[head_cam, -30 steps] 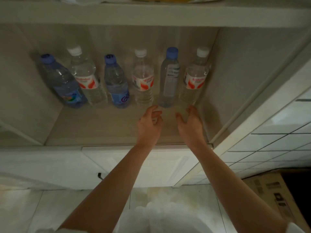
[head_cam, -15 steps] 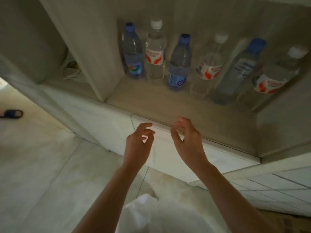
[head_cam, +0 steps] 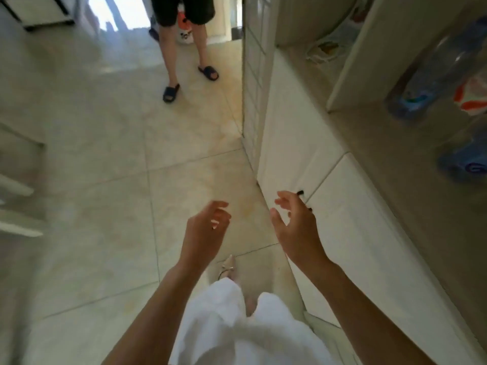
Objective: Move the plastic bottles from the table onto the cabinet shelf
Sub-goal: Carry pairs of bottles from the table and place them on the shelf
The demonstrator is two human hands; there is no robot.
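— Where are the bottles?
— Blurred bottles (head_cam: 432, 83) stand on the cabinet shelf (head_cam: 374, 133), up right, well apart from both hands.
— Each grip?
— Left hand (head_cam: 205, 227) and right hand (head_cam: 296, 225): fingers loosely curled, holding nothing.

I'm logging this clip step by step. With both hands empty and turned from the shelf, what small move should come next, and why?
Probably walk on across the tiled floor to find more bottles. The left hand and right hand hang loosely curled and hold nothing, and the blurred bottles already stand on the cabinet shelf at the right edge. No table is clearly in view.
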